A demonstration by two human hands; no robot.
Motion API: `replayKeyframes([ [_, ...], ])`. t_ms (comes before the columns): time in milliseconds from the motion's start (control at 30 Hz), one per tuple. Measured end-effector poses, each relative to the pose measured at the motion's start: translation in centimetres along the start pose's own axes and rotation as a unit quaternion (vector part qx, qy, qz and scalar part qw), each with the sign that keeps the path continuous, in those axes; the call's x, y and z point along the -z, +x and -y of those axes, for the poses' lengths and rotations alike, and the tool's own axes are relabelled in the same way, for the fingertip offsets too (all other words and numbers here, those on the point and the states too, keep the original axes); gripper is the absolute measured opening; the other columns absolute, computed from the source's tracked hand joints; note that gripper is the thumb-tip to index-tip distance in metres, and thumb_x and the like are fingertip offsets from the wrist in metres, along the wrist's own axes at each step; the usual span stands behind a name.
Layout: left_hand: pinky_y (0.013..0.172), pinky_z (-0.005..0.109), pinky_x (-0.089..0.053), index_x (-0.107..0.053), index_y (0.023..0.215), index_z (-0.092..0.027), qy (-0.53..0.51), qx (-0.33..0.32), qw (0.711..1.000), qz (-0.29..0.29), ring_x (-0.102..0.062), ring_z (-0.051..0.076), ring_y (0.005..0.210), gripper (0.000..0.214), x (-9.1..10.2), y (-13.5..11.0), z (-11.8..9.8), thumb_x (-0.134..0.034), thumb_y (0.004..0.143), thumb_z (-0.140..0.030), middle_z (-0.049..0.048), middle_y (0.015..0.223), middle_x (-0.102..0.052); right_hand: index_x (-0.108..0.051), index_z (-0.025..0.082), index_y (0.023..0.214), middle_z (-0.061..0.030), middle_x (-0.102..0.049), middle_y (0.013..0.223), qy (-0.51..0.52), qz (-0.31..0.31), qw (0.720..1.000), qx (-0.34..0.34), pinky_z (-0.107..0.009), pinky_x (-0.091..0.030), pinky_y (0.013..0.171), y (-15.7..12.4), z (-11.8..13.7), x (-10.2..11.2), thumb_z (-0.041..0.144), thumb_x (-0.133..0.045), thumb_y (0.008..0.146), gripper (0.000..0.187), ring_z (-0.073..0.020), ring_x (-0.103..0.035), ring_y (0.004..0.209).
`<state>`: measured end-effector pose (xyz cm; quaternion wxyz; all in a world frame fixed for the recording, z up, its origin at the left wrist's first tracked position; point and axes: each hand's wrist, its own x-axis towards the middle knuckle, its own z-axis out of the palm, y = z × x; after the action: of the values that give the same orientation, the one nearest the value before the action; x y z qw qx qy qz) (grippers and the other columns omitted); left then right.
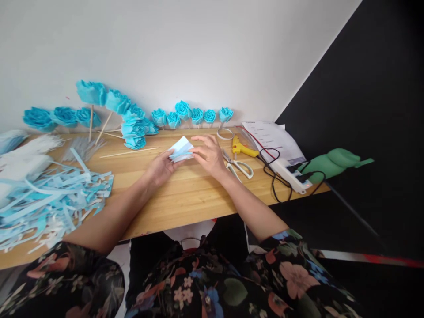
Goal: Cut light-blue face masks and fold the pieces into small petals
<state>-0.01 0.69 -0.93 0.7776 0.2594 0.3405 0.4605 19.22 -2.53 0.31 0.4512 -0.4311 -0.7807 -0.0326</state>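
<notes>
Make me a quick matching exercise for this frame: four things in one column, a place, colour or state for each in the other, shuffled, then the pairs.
Things
1. glue gun
2. sheet
3. strips
4. flowers

Descriptions
A. heaped at the left
B. along the wall
C. yellow
D. in the left hand

Pairs: 1-C, 2-D, 3-A, 4-B

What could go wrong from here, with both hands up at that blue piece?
The scissors lie close beside the right hand, so a sideways move might knock them. The left forearm runs right by the loose strips; a sweep could push some off the table. The black cord loops near the front edge and might snag a sleeve.
</notes>
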Motion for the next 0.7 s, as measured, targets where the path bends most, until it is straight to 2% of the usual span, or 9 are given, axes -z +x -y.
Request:
replayKeyframes([
  [167, 0.076, 0.025, -0.063, -0.068, 0.111, -0.01, 0.0, -0.014, 1.0, -0.009, -0.075, 0.02, 0.094, 0.024, 0.2, 0.3, -0.4, -0.05, 0.095, -0.015, 0.0138, 0.107, -0.077, -0.074, 0.027, 0.088, -0.0048, -0.072, 0.117, 0.025, 0.036, 0.999, 0.014, -0.052, -0.043, 0.105, 0.3, 0.5, 0.3, 0.023, -0.065, 0.09, 0.011, -0.026, -0.056, 0.119],
  [333, 0.08, 0.027, -0.062, -0.067, 0.116, -0.008, 0.01, -0.018, 1.0, 0.001, -0.074, 0.021, 0.097, 0.027, 0.3, 0.3, -0.3, -0.051, 0.095, -0.016, 0.0154, 0.108, -0.076, -0.073, 0.025, 0.092, -0.0043, -0.076, 0.102, 0.048, 0.041, 0.998, 0.004, -0.046, -0.046, 0.099, 0.0, 0.9, 0.2, 0.023, -0.062, 0.091, 0.011, -0.0235, -0.063, 0.107],
  [467, 0.08, 0.029, -0.063, -0.067, 0.115, -0.008, 0.007, -0.022, 1.0, 0.019, -0.074, 0.021, 0.093, 0.025, 0.4, 0.3, -0.1, -0.054, 0.095, -0.016, 0.0156, 0.109, -0.076, -0.072, 0.024, 0.091, -0.0053, -0.076, 0.097, 0.024, 0.03, 0.999, -0.009, -0.042, -0.044, 0.096, -0.3, 1.1, 0.2, 0.024, -0.063, 0.09, 0.009, -0.0223, -0.065, 0.102],
  [700, 0.074, 0.03, -0.063, -0.066, 0.116, -0.011, 0.03, -0.038, 0.996, 0.071, -0.074, 0.021, 0.088, 0.024, 1.1, 0.5, 0.0, -0.053, 0.097, -0.02, 0.0126, 0.108, -0.076, -0.071, 0.022, 0.089, -0.0057, -0.075, 0.092, 0.005, 0.032, 0.999, 0.026, -0.038, -0.044, 0.091, -0.3, 0.7, 0.0, 0.029, -0.063, 0.092, 0.011, -0.0201, -0.067, 0.092],
])
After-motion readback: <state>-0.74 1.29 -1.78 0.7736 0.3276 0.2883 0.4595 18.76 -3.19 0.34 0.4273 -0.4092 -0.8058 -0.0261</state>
